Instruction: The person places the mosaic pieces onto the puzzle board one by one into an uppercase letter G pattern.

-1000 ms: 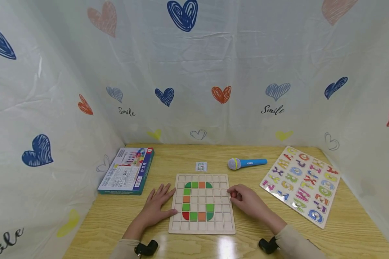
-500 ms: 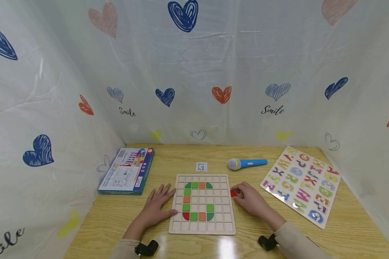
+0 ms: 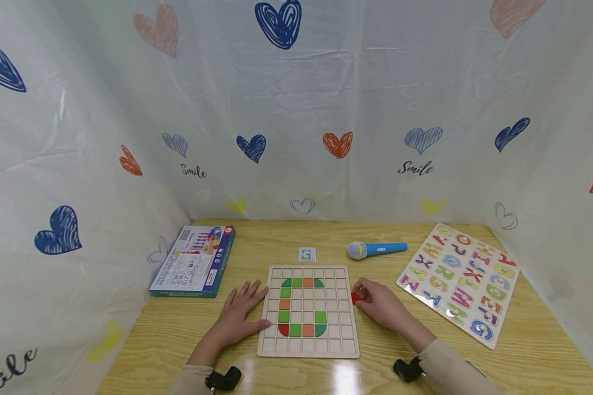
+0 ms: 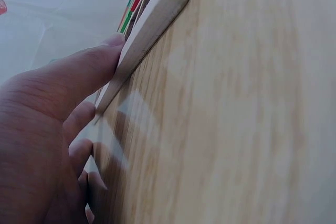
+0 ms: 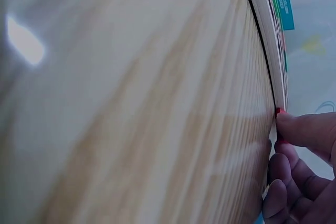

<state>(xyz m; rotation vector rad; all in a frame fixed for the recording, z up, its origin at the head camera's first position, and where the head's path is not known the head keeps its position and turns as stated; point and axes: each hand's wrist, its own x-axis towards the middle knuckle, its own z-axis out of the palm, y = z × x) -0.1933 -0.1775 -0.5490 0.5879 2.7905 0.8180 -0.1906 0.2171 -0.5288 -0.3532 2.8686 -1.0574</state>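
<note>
A wooden grid board point(image 3: 341, 346) lies on the table, with green, orange and red tiles set in some of its squares in a C-like outline. My left hand point(image 3: 239, 315) lies spread at the board's left side, its thumb point(image 4: 100, 59) touching the edge. At the right edge, my right hand point(image 3: 382, 303) pinches a small red tile point(image 3: 356, 298) between thumb and fingers. In the right wrist view only a sliver of the red tile point(image 5: 279, 112) shows beside the thumb; the rest is hidden by the fingers.
Behind the board lies a small pattern card point(image 3: 307, 254). A blue toy microphone point(image 3: 386, 248) rests to its right. An alphabet puzzle board point(image 3: 457, 282) lies at the right, a flat box point(image 3: 192, 260) at the left. A heart-printed curtain point(image 3: 296, 181) surrounds the wooden table point(image 3: 143, 345).
My right hand has shifted slightly right, off the board's edge, and the red tile has come into view in its fingers. My left hand has stayed in place.
</note>
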